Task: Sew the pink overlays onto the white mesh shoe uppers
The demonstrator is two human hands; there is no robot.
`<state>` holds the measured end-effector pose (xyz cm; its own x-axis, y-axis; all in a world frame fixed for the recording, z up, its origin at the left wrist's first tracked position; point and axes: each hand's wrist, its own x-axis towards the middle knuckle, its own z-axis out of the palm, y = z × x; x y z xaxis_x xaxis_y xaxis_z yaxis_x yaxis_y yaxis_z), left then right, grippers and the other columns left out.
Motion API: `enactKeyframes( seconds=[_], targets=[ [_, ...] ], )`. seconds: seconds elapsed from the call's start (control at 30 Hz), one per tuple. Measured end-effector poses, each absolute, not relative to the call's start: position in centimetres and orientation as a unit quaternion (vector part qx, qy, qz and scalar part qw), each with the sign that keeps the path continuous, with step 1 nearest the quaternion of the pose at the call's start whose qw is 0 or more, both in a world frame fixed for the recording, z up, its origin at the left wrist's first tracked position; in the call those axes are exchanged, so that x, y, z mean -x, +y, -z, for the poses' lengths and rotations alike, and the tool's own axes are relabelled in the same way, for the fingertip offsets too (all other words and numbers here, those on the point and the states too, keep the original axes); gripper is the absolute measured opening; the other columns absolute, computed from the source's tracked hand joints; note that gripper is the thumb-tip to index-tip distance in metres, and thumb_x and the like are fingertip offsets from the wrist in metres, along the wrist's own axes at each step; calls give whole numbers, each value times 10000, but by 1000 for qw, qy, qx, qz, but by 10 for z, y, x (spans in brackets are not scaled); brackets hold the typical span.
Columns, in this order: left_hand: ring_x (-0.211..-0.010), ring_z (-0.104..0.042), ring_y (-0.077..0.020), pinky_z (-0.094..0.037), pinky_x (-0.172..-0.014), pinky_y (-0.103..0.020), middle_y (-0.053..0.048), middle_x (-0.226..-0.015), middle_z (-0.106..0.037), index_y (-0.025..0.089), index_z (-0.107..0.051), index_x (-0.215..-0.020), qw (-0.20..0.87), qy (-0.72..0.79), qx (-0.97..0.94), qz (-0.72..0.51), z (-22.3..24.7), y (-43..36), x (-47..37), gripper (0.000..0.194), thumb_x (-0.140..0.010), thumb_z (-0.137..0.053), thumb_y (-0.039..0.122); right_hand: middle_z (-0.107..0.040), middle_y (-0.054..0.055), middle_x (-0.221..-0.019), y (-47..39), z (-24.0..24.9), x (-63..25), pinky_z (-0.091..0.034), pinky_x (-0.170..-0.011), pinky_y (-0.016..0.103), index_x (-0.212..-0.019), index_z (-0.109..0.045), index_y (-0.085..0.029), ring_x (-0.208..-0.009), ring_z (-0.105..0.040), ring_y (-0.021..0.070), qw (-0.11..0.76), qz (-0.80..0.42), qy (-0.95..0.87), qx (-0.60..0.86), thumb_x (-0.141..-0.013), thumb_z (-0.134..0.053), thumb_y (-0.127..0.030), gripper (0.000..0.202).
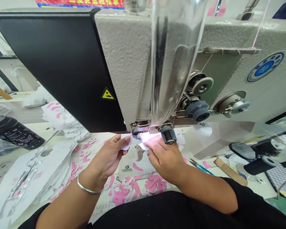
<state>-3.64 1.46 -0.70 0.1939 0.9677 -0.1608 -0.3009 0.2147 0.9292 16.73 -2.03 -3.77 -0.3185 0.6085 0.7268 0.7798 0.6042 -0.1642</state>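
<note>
A large sewing machine [124,41] fills the upper middle, its lamp lighting the needle area. My left hand [112,151], with a bangle at the wrist, pinches the left part of a small white fabric piece [125,147] between thumb and fingers. On the right, my right hand [165,156] has its fingers closed on the same piece close to the presser foot. The needle itself is lost in the glare. Below my hands, a pink curved patch [137,167] lies on white fabric on the machine bed.
Loose pink and white curved pieces [124,190] cover the table near my body. Stacked white cut panels [35,181] and a black tumbler [14,132] stand left. Blue thread snips [201,167], a cardboard strip [231,171] and a black thread spool [259,165] lie right.
</note>
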Motion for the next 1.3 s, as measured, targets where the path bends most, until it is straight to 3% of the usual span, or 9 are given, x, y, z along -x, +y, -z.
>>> enactKeyframes(
  seconds=[0.13,0.3,0.5,0.67,0.8,1.13,1.3],
  targets=[
    [-598,-471,-82,-415,-579,-192,41,-641,-528,180,-594,-711,643,425,-422,-478,11,11,37,249,-768,-778,337,-676,72,-912,-24,37,-165,-456,-889,425,-1056,-678,-223,-972,-618,252,378,128,-802,445,-922,-528,-177,206],
    [-688,-523,-120,-439,-691,-240,11,-690,-587,169,-629,-706,608,451,-445,-478,14,4,28,230,-738,-788,332,-673,76,-948,-30,32,-161,-413,-905,440,-1120,-655,-207,-934,-599,251,345,139,-808,458,-935,-520,-191,230],
    [-708,-556,-150,-426,-688,-261,-11,-696,-643,154,-679,-700,575,502,-465,-448,1,-2,8,199,-709,-769,332,-658,87,-989,-36,28,-159,-392,-954,473,-1201,-623,-200,-935,-578,257,328,121,-813,466,-945,-505,-238,284],
    [-759,-573,-165,-430,-709,-261,-23,-724,-666,155,-715,-721,587,494,-461,-445,-9,-2,-1,100,-700,-709,253,-654,112,-1018,-34,11,-168,-430,-950,485,-1273,-611,-182,-1042,-557,293,294,61,-836,460,-943,-521,-275,354],
    [-695,-515,-136,-399,-671,-253,-6,-688,-625,156,-700,-677,572,499,-480,-440,-6,-3,-2,107,-719,-678,252,-643,77,-1003,-26,-6,-181,-488,-873,422,-1278,-620,-268,-966,-578,245,248,-36,-858,449,-927,-545,-255,359],
    [-791,-538,-175,-410,-732,-294,-13,-819,-647,193,-712,-862,526,518,-505,-448,4,-7,-5,154,-784,-664,317,-668,19,-1016,9,10,-204,-505,-906,381,-1157,-673,-325,-999,-607,207,306,-128,-874,355,-814,-576,-113,414],
    [-788,-545,-183,-409,-725,-290,-12,-805,-646,191,-706,-855,515,531,-501,-450,0,-9,-6,153,-772,-686,318,-700,6,-953,15,10,-209,-512,-893,346,-1152,-675,-291,-994,-633,196,318,-202,-864,333,-802,-539,-72,436]
  ],
)
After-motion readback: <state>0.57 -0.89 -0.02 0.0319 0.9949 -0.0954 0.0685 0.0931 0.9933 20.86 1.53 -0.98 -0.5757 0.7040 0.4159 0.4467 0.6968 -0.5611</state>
